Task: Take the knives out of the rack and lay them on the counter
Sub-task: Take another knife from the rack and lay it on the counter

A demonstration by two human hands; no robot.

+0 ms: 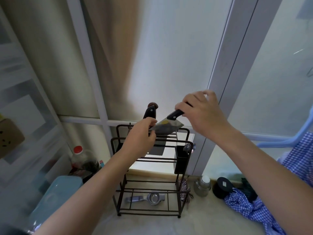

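Note:
A dark wire rack point(181, 207) stands on the pale counter point(152, 224) against the window. My right hand point(201, 112) grips the black handle of a cleaver point(169, 127), which is lifted above the rack's top with its blade tilted down to the left. My left hand point(141, 138) is at the rack's top, with its fingers on the cleaver's blade tip. Two more knife handles point(150, 111), one black and one brown-capped, stick up from the rack behind my left hand.
A black utensil cup point(181, 160) hangs on the rack's right side. A metal strainer point(152, 198) lies under the rack. A red-capped bottle point(78, 158) and blue box point(55, 195) stand left; a jar point(202, 185), black lid point(223, 186) and checked cloth point(254, 209) lie right.

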